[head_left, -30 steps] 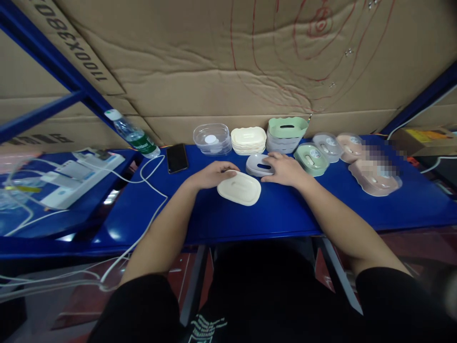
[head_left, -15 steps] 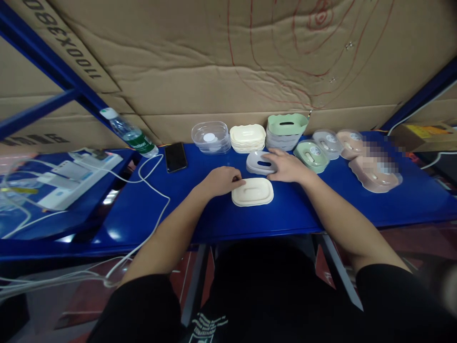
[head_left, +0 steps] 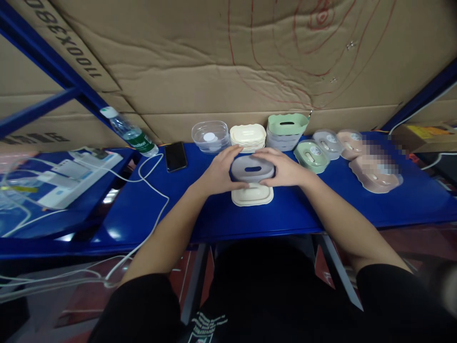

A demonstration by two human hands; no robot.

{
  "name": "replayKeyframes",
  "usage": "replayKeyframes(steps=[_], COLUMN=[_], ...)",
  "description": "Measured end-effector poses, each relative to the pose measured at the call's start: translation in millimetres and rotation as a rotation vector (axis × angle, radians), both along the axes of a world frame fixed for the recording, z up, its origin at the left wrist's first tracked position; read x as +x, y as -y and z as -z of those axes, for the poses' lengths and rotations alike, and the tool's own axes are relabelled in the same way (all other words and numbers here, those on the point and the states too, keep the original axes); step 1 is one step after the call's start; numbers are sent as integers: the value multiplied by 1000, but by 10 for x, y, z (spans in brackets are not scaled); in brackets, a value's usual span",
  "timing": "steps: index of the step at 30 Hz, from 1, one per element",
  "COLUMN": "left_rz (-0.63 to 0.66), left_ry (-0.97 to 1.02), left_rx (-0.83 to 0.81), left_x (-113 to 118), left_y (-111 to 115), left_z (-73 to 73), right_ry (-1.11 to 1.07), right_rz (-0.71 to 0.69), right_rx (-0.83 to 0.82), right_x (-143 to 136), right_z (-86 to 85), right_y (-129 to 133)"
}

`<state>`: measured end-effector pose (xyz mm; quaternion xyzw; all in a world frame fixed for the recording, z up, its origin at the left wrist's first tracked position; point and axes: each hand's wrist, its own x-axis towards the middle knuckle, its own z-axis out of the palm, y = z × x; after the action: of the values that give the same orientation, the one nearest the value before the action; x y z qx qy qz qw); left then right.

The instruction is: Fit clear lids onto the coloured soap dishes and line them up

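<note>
Between my two hands is a grey oval soap box shell (head_left: 253,161) with a dark slot in it. My left hand (head_left: 220,172) grips its left end, thumb at the near side and fingers at the far side. My right hand (head_left: 282,167) clasps the right end the same way. Just below in the view lies a cream soap box tray (head_left: 253,197) on the blue table, its far part hidden by the grey shell and my thumbs. Whether the shell touches the tray I cannot tell.
Behind stand clear plastic lids (head_left: 210,138), stacked cream trays (head_left: 247,136) and a green shell (head_left: 287,125) on grey ones. Finished-looking green (head_left: 312,156), grey (head_left: 327,144) and pink boxes (head_left: 374,174) sit right. A phone (head_left: 176,156), bottle (head_left: 134,136) and white cable (head_left: 157,190) lie left.
The grey shell has moved left and now hovers or rests over the far side of the cream tray. My left hand has gone from the tray to the shell's left end.
</note>
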<state>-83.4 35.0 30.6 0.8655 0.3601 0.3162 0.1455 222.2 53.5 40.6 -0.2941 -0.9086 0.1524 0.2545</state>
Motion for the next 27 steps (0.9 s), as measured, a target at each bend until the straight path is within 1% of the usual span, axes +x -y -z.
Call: replayKeyframes(steps=[3,5,11,15,20,23,27], left_rz=[73,93,72,76,96,82,29], left_ry=[-112,-147,-270,-394,-520,-541,-562], left_rx=[-153,-209,-198,-214,-228,-208,-224], left_x=[26,38,60,94,140,165,201], left_y=[59,90,174,240,320,333,305], left_z=[-25,-34,-82,-117,-166,-147,-63], right_ry=[52,81,190,248,252,252,261], right_rz=[-64,-95,-158,-140,-194,-194,-140], right_rx=[-18,-36,-112,-164,-218,-211,-205], right_x=[-74,-103,-118,-105,-91,-105,-139], right_z=[-33,-58,-93,-61,-16,-2,21], right_y=[97,136,180,192,165,152,142])
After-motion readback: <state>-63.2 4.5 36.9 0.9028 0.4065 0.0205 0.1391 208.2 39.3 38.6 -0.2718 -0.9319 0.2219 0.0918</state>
